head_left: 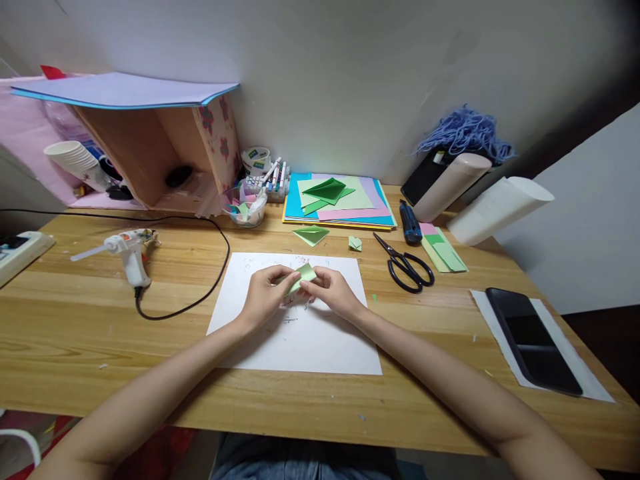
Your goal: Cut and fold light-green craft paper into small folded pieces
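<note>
A small light green paper (306, 272) is pinched between both hands above a white sheet (300, 347) marked with small stains. My left hand (270, 290) grips its left side with thumb and fingers, and my right hand (333, 288) holds the right side, thumb on the front. The fingers behind the paper are partly hidden. Beyond the hands lie a folded green paper (311, 235) and a small pale green folded piece (355, 244).
Black-handled scissors (407, 267), a blue cutter (411, 223) and paper strips (445, 250) lie to the right, a phone (533, 340) farther over. At left are a glue gun (131, 257) with its cord and an open box (150, 153). Coloured papers (340, 215) are stacked behind.
</note>
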{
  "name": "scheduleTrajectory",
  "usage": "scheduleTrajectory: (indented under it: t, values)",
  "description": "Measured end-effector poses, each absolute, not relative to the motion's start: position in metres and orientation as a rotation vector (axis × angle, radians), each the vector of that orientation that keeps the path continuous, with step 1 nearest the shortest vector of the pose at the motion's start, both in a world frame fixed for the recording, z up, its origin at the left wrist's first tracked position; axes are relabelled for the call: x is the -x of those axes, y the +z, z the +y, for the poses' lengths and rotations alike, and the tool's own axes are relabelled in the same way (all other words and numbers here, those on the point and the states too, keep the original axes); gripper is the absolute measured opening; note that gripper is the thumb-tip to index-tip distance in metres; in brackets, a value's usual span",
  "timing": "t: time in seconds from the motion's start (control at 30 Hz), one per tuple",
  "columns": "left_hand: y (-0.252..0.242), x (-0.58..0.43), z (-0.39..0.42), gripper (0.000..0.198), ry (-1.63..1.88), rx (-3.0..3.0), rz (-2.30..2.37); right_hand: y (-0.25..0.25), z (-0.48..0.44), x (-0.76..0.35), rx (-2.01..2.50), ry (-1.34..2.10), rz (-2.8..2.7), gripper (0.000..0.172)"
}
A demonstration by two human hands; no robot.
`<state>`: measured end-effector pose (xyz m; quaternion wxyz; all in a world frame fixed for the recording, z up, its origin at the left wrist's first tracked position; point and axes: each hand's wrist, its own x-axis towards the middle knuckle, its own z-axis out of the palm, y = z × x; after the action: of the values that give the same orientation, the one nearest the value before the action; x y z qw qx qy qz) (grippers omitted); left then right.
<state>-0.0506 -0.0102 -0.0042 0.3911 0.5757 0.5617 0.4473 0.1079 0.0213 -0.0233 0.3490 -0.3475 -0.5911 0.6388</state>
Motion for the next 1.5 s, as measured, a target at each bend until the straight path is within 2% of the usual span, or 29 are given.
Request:
scheduleTrajectory:
  t: [0.23, 0.63, 0.8, 1.13, 1.3, 1.5]
  values:
    - [-0.01, 0.048, -0.011, 0.029, 1.139, -1.257, 1.336, -0.022, 0.018, -0.105, 0.892, 1.689, -1.497, 0.022]
    - [-0.008, 0.049, -0.009, 0.025, 1.164, -1.455, 1.462, -0.02, 0.019, -0.106, 0.936, 1.696, -1.465, 0.029]
    - [-0.01, 0.052, -0.007, 0.029, 1.007, -1.322, 1.388, -0.026, 0.019, -0.106, 0.924, 1.692, -1.42, 0.035]
    - [0.0, 0.058, -0.006, 0.034, 0.776, -1.541, 1.232, -0.026, 0.019, -0.107, 0.96, 1.555, -1.42, 0.037]
    - [-0.001, 0.056, -0.008, 0.033, 0.882, -1.486, 1.248, -0.024, 0.023, -0.109, 0.936, 1.669, -1.385, 0.04]
    - [-0.003, 0.055, -0.006, 0.031, 0.994, -1.299, 1.234, -0.023, 0.021, -0.11, 0.919, 1.608, -1.557, 0.03]
